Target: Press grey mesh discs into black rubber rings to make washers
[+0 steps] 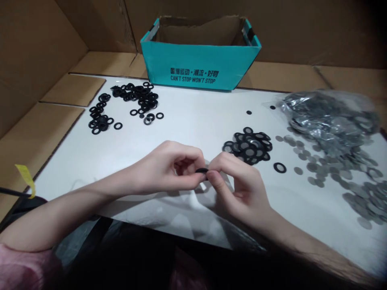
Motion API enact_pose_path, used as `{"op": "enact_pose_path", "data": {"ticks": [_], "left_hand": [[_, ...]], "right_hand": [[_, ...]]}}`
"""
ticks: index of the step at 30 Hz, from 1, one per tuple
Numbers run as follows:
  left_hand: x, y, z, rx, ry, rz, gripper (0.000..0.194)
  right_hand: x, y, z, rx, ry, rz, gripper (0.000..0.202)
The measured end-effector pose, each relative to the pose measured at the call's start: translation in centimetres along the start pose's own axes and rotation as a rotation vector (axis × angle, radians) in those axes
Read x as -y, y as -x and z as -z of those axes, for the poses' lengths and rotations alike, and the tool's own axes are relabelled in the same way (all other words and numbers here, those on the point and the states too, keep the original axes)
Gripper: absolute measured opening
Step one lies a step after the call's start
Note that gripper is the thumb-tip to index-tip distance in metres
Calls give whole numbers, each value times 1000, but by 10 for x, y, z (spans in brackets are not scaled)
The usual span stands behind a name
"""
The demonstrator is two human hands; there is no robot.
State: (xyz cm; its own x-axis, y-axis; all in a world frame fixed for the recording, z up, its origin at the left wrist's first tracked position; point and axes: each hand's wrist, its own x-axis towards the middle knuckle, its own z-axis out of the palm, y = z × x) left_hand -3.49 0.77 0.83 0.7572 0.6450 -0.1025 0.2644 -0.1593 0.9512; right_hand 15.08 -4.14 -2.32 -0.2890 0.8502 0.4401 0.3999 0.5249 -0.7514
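Between the fingertips of both hands is a small black ring (202, 170), seen nearly edge-on; whether a disc sits in it is hidden. My left hand (175, 167) pinches its left side, and my right hand (234, 177) grips its right side with thumb and forefinger. Just behind my right hand lies a pile of black rings with grey discs in them (249, 152). One more such ring (279, 168) lies apart to the right of that pile. Loose grey discs (316, 167) are scattered farther right. Plain black rings (145, 96) are heaped at the back left.
A teal box (199, 64) stands at the back of the white table (187, 117). At the right, a clear plastic bag (332, 117) holds many grey discs. Two small black pieces lie near the bag. Cardboard walls (39, 52) surround the table's back and left. A yellow tag (26, 177) is at the left.
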Motion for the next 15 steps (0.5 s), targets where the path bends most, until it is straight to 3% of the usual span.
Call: {"op": "enact_pose_path", "data": {"ticks": [6,15], "left_hand": [[-2,-1,-2,-90,-11,-130,8],[0,5,-3,-182,-286,-326,8]], "right_hand": [[-3,0,6,4,-117,-134,22],[-8,2,6,-50,-63,62,16]]}}
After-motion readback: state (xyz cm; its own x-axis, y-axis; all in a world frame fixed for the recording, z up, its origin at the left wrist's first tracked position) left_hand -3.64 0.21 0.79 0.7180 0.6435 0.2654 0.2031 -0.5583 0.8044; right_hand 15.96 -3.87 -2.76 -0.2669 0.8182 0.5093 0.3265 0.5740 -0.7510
